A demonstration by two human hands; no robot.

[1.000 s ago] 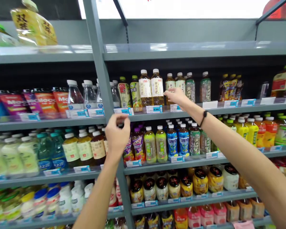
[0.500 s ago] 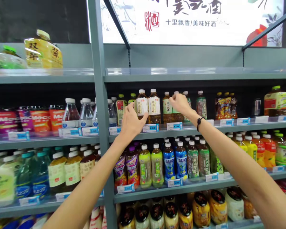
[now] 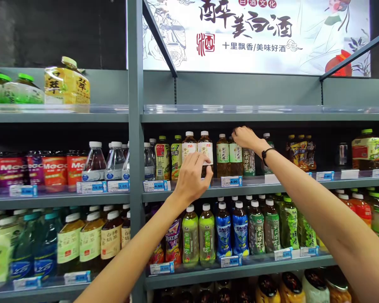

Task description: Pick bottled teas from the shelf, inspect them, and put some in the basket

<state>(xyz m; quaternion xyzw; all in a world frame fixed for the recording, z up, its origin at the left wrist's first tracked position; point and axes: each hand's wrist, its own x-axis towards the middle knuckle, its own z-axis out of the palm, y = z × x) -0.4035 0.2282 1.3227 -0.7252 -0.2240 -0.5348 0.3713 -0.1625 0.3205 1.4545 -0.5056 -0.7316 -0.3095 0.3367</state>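
Observation:
My left hand [image 3: 193, 176] is open, its fingers lightly bent and the thumb apart, in front of two white-capped tea bottles with white labels [image 3: 205, 148]. It covers their lower parts, and I cannot tell whether it touches them. To the right, my right hand [image 3: 246, 139], with a dark band at the wrist, curls closed at the top of a tea bottle with a pale green label [image 3: 235, 153]. Its fingertips and most of that bottle's cap are hidden. A matching tea bottle [image 3: 222, 154] stands close on its left, and a green-labelled bottle [image 3: 249, 162] is under the right hand.
A grey upright post [image 3: 135, 147] divides the shelving on the left. Price tags [image 3: 231, 181] line the shelf edge below the bottles. The upper shelf [image 3: 259, 118] runs just above my right hand. On the lower shelf stand several drink bottles [image 3: 223, 231].
My left hand has moved right and lower, across the white-labelled bottles. My right hand stays near the same bottle top, now a little farther right. The camera view has tilted up slightly.

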